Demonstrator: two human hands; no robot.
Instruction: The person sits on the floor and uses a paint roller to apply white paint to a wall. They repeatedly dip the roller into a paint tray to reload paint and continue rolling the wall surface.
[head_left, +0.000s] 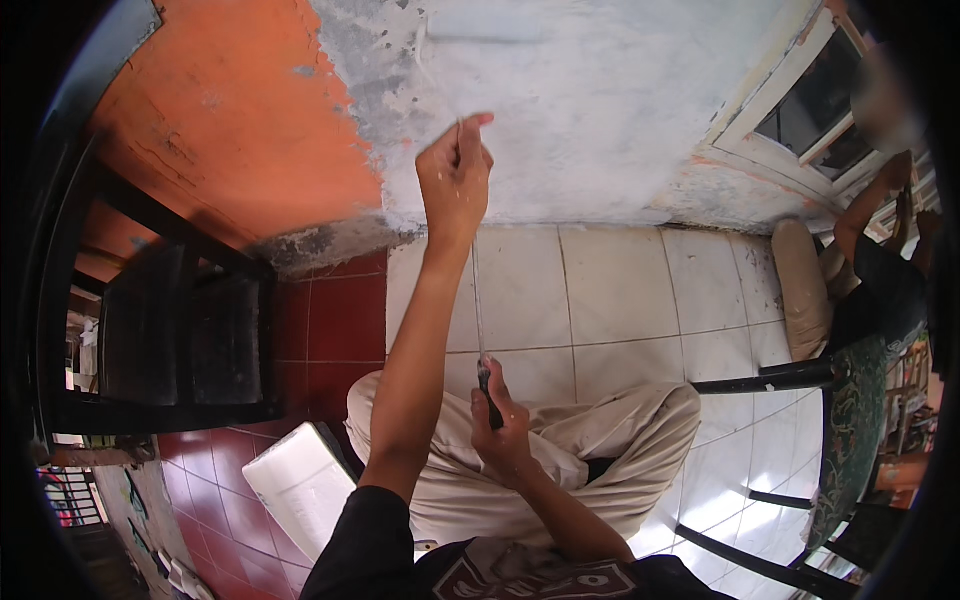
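A paint roller (484, 26), blurred, lies against the whitish painted wall (585, 112) at the top. Its thin metal rod (478, 300) runs down towards my lap, partly hidden behind my left wrist. My left hand (457, 161), arm stretched forward, is closed around the upper part of the rod, just below the roller's bent wire frame. Lower down, over my crossed legs, my right hand (501, 427) holds the black handle (491, 397) at the rod's lower end. Pale specks mark both hands.
An orange wall section (247, 112) and a black wooden chair (180, 322) are at left. A white container (304, 480) stands beside my left knee. At right are a framed window (810, 112), another person in a dark shirt (892, 285) and a green patterned seat (851, 435) with black legs.
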